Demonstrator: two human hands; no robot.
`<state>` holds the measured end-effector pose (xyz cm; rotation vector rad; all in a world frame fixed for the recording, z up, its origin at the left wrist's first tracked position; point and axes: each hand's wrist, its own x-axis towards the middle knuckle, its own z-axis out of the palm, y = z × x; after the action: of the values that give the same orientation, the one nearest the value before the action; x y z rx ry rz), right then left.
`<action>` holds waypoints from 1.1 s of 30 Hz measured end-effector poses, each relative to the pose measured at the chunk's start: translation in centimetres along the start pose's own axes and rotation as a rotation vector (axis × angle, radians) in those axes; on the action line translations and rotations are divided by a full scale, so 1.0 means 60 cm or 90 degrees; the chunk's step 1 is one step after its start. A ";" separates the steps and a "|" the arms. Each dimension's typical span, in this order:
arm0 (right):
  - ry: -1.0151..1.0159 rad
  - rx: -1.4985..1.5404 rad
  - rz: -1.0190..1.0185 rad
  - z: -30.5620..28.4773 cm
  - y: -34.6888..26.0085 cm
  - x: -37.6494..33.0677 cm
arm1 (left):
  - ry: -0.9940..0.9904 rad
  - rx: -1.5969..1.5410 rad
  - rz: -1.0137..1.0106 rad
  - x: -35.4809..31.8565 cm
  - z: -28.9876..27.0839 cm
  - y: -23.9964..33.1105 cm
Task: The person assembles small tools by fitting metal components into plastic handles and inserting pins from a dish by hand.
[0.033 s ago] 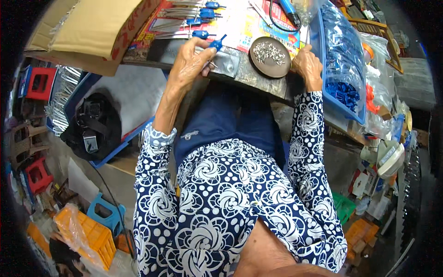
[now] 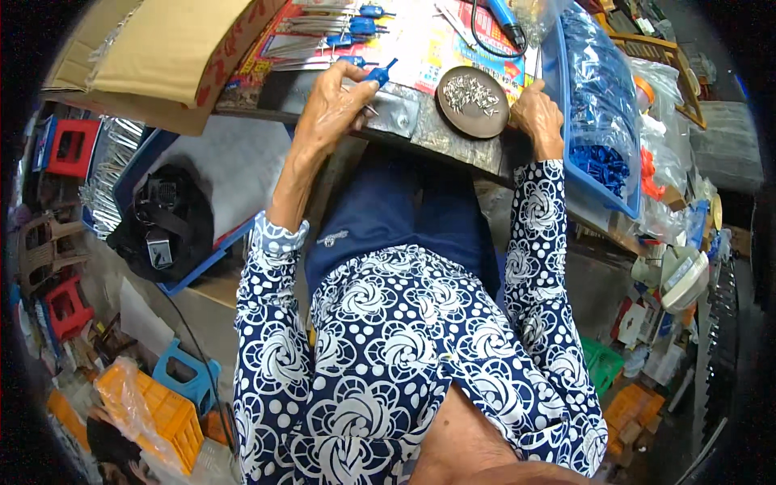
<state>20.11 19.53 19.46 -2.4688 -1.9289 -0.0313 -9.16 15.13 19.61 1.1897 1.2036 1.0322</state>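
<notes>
A small blue-handled tool is pinched between the fingertips of the left hand at the near edge of a cluttered worktop, seen from above the seated person. The left grip is closed narrowly on the tool, whose blue handle sticks out past the fingers towards the far side, while a thin metal part is seen just under the hand; how that part joins the tool cannot be told. More tools with blue handles are laid in a loose row further back on the worktop, just beyond the hand.

The right hand is rested on the worktop edge, just beside a round dark dish in which a heap of small silvery metal pieces is held. Its fingers are curled under, and whether anything is held in that grip cannot be told.

A blue tray filled with small blue plastic parts under clear wrap is set at the right of the worktop, close to the right hand. A folded cardboard box is seen at the far left. On the floor to the left, a black bag, red stools and an orange crate are seen.
</notes>
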 end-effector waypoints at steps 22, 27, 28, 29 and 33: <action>-0.053 -0.058 -0.105 -0.079 0.049 0.035 | -0.214 0.528 0.247 0.234 -0.081 0.074; 0.193 0.100 -0.217 -0.116 0.015 0.055 | -0.192 0.576 0.253 0.239 -0.081 0.071; 0.194 0.098 -0.213 -0.122 0.003 0.074 | -0.195 0.575 0.256 0.242 -0.075 0.076; 0.215 0.148 -0.293 -0.125 -0.016 0.095 | -0.175 0.575 0.239 0.240 -0.074 0.082; 0.180 0.223 -0.400 -0.111 -0.101 0.192 | -0.096 0.516 0.319 0.225 -0.062 0.095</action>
<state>16.95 32.01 26.35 -1.4912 -2.2469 -0.0390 -11.28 29.54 23.71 2.2446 1.2687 0.7844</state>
